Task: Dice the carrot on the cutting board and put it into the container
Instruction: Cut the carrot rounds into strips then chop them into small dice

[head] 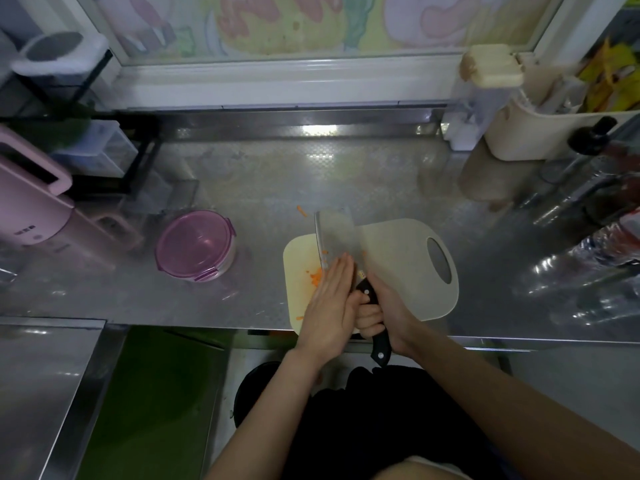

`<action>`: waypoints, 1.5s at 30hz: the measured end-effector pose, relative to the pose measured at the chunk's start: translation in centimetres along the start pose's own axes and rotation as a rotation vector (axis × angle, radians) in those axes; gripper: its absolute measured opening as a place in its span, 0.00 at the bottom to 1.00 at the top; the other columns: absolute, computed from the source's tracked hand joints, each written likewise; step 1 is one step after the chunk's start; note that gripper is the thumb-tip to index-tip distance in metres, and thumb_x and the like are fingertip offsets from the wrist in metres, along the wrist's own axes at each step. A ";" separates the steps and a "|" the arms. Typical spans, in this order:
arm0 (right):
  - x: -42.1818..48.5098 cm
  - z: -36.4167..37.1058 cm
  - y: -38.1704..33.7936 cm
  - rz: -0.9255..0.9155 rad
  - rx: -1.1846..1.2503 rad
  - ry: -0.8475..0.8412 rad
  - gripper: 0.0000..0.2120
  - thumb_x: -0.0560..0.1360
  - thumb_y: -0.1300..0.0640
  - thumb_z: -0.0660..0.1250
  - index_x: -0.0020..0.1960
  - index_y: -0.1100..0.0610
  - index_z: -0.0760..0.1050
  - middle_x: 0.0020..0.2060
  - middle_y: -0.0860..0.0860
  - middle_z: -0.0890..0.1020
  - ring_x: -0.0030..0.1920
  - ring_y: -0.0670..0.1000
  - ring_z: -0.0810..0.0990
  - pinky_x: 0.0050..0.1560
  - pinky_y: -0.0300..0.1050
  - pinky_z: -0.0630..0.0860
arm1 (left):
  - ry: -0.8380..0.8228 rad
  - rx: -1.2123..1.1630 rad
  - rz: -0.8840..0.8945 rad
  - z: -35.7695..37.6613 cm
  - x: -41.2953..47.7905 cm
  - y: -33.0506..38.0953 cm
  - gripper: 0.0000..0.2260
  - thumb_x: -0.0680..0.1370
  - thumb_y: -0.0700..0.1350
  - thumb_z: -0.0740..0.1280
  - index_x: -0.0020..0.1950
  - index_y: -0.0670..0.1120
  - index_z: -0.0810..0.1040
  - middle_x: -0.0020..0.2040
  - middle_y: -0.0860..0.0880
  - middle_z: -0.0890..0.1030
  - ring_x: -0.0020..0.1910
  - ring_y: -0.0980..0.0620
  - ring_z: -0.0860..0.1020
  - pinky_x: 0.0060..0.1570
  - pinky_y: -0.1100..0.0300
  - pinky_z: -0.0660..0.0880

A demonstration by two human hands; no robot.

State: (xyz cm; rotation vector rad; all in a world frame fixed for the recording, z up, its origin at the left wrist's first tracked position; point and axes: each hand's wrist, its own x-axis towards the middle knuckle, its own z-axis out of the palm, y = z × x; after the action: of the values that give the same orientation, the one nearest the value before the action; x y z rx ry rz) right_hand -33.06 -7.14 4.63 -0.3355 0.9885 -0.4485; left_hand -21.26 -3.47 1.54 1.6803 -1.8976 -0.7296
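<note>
I am reading the board (pixel 398 271) as plain cream. I am seeing orange carrot (pixel 316 278) bits on it. The knife (pixel 337 237) is showing a silver-grey blade and a black handle with pale rivets. The container (pixel 195 244) is showing translucent purple on its lid and clips. The counter (pixel 259 181) is showing grey steel with a fine embossed chequer pattern. I am noting a pink appliance (pixel 31 209), a cream basket (pixel 540 133), and a window panel (pixel 311 19) printed with pastel pink, yellow and green cartoon shapes.
</note>
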 end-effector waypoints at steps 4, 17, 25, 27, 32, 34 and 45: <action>-0.2 -0.3 -0.2 0.067 0.094 -0.035 0.29 0.77 0.34 0.48 0.26 0.53 0.62 0.17 0.44 0.58 0.15 0.41 0.55 0.13 0.32 0.52 | -0.011 -0.093 -0.199 0.1 -0.6 -2.2 0.26 0.81 0.56 0.43 0.75 0.47 0.40 0.76 0.53 0.40 0.74 0.60 0.39 0.70 0.67 0.35; -1.3 0.1 -0.4 0.057 -0.074 -0.015 0.27 0.77 0.34 0.49 0.30 0.53 0.60 0.18 0.44 0.59 0.16 0.41 0.55 0.15 0.32 0.51 | 0.029 0.181 -0.050 -1.1 1.8 -1.2 0.29 0.76 0.58 0.36 0.76 0.48 0.43 0.75 0.55 0.42 0.74 0.58 0.39 0.70 0.63 0.31; -2.1 -0.4 -1.1 0.034 -0.124 0.015 0.27 0.77 0.35 0.49 0.28 0.53 0.61 0.19 0.44 0.59 0.17 0.41 0.55 0.17 0.32 0.52 | 0.090 -0.041 -0.421 -1.6 1.1 -4.0 0.22 0.83 0.49 0.49 0.75 0.42 0.57 0.75 0.44 0.60 0.75 0.49 0.55 0.74 0.56 0.42; -2.0 -0.5 -1.2 0.047 -0.103 0.006 0.27 0.77 0.35 0.50 0.28 0.53 0.61 0.19 0.44 0.59 0.17 0.41 0.55 0.16 0.32 0.52 | 0.229 -0.118 -0.410 -2.2 1.2 -3.4 0.16 0.82 0.41 0.55 0.69 0.42 0.69 0.68 0.43 0.72 0.69 0.44 0.67 0.69 0.61 0.58; -1.8 -1.3 -1.4 0.040 -0.092 -0.005 0.26 0.77 0.35 0.50 0.35 0.56 0.66 0.21 0.44 0.59 0.18 0.40 0.56 0.17 0.31 0.53 | 0.386 -0.136 -0.342 -3.8 1.7 -2.5 0.17 0.71 0.27 0.62 0.54 0.40 0.81 0.54 0.43 0.80 0.53 0.45 0.78 0.51 0.72 0.66; -1.6 -1.3 -1.5 0.000 -0.145 0.043 0.24 0.78 0.37 0.50 0.37 0.56 0.65 0.22 0.45 0.59 0.19 0.41 0.56 0.18 0.31 0.54 | 0.412 -0.123 -0.326 -4.2 1.9 -2.5 0.21 0.69 0.25 0.62 0.56 0.41 0.80 0.58 0.43 0.77 0.58 0.45 0.75 0.54 0.72 0.65; -1.9 -2.2 -3.0 -0.504 -1.548 0.420 0.16 0.79 0.41 0.55 0.36 0.47 0.66 0.29 0.46 0.69 0.33 0.45 0.69 0.33 0.41 0.60 | 0.170 0.007 0.191 -6.4 2.1 0.2 0.19 0.80 0.51 0.54 0.63 0.43 0.76 0.62 0.49 0.77 0.64 0.58 0.69 0.67 0.65 0.61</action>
State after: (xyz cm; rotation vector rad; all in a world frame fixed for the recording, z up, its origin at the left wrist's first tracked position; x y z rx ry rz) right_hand -36.48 -8.89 6.29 -1.9701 1.5232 -0.1011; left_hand -17.32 -5.90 6.35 1.4895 -1.9083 -0.4894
